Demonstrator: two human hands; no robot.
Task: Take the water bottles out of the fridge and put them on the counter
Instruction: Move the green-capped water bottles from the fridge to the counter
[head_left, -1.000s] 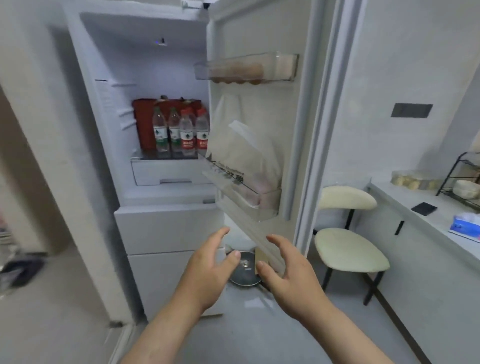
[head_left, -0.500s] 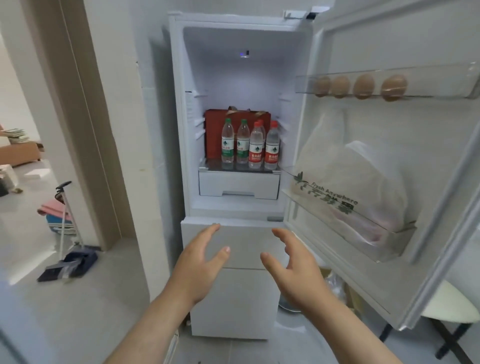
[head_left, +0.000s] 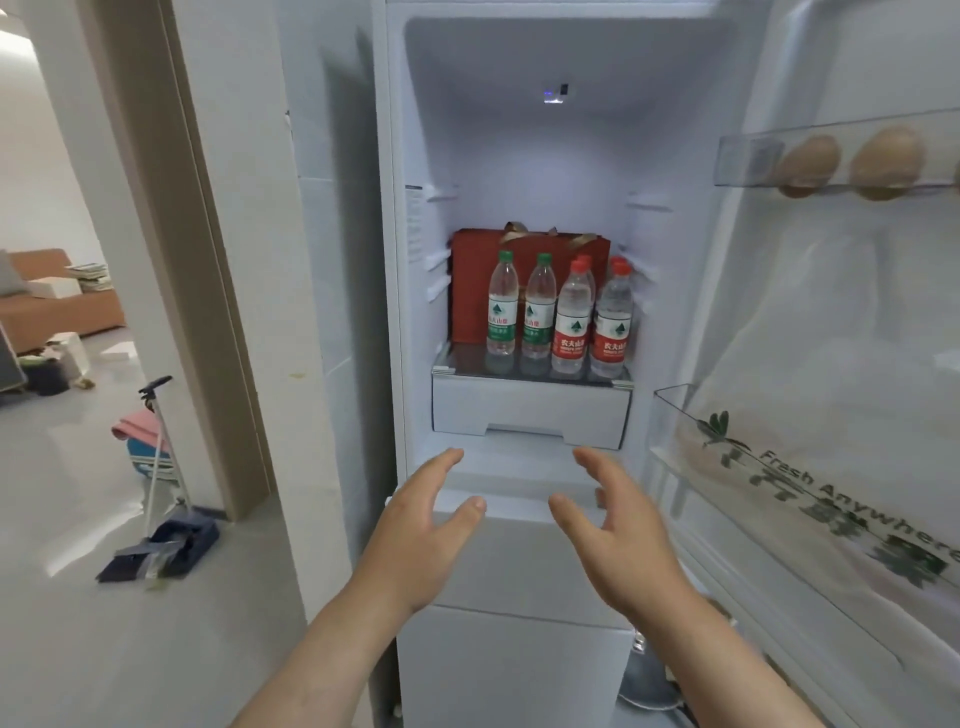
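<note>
The fridge (head_left: 519, 130) stands open in front of me. On its glass shelf (head_left: 467, 358) stand several water bottles: two green-capped bottles (head_left: 503, 312) on the left and red-capped bottles (head_left: 571, 322) on the right, with more red caps behind them. A red gift bag (head_left: 467, 280) stands behind the bottles. My left hand (head_left: 421, 525) and my right hand (head_left: 618, 535) are raised side by side below the shelf, palms facing each other, fingers straight, holding nothing. The counter is out of view.
The open fridge door (head_left: 831, 364) is on the right, with eggs (head_left: 810, 166) in its top rack and a white plastic bag (head_left: 810, 457) in the lower rack. A wall and door frame (head_left: 208, 312) stand on the left, with a dustpan (head_left: 171, 545) on the floor.
The view has swung left and closer to the fridge interior; the stool and counter have left the frame. Both hands stay open and have risen toward the bottle shelf.
</note>
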